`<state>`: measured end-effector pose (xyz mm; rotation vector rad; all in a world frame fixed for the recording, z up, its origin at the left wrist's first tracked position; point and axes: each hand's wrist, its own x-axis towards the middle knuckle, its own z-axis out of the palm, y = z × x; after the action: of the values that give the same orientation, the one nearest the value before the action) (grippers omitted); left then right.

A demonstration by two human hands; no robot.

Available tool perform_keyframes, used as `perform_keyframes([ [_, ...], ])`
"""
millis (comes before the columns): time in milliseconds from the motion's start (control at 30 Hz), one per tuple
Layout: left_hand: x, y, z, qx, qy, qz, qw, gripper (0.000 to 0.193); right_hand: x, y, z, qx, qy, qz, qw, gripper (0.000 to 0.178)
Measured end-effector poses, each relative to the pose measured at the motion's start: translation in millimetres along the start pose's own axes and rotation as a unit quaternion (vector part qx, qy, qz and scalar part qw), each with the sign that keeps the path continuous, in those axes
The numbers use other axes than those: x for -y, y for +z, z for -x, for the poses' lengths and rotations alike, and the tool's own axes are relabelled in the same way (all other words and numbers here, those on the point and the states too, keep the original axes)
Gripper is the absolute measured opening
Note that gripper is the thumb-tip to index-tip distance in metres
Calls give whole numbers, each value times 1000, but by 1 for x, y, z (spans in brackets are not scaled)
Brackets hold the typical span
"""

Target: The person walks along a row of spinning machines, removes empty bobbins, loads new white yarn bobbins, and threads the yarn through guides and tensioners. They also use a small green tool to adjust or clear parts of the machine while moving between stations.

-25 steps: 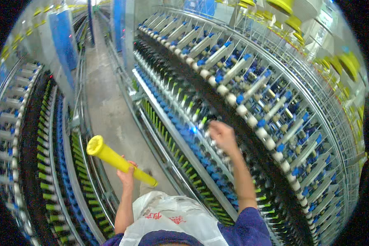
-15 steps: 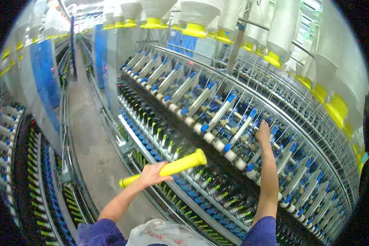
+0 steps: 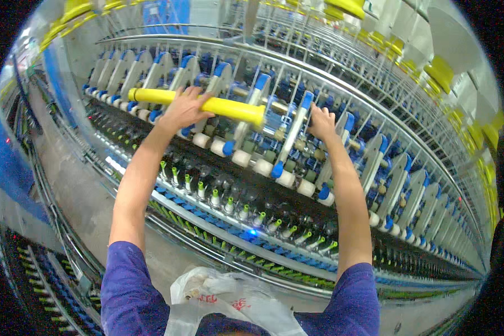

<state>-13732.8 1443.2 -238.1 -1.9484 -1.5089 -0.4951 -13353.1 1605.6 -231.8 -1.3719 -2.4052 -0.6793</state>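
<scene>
Left hand [image 3: 182,109]: closed around one yellow tube [image 3: 199,103], held level across the spinning frame's [image 3: 297,89] grey-and-blue arms. Right hand [image 3: 321,122]: fingers curled on one arm [image 3: 294,134], just right of the tube's end. Near, below: a row of green-tipped spindles [image 3: 229,204]. Nearest: one white plastic bag [image 3: 229,302] with red print. Far right: yellow-based bobbins [image 3: 439,73], too blurred to count.

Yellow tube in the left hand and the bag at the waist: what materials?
Yellow tube: looks like moulded plastic, smooth and semi-matt, with even colour and a soft sheen; coated card cannot be ruled out. Bag: thin plastic film, translucent white, crinkled with glossy creases. Left hand grips the tube mid-length.
</scene>
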Motion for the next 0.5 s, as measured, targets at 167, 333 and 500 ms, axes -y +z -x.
perform_keyframes([
  [167,22,40,33,56,-19,84,995,42,18,-32,67,-188,79,-107,973,20],
  [333,16,40,43,-72,-1,77,994,37,56,-24,120,3,123,-200,972,21],
  [500,-95,2,78,164,-47,73,983,24,60,-18,124,-73,213,-310,924,23],
])
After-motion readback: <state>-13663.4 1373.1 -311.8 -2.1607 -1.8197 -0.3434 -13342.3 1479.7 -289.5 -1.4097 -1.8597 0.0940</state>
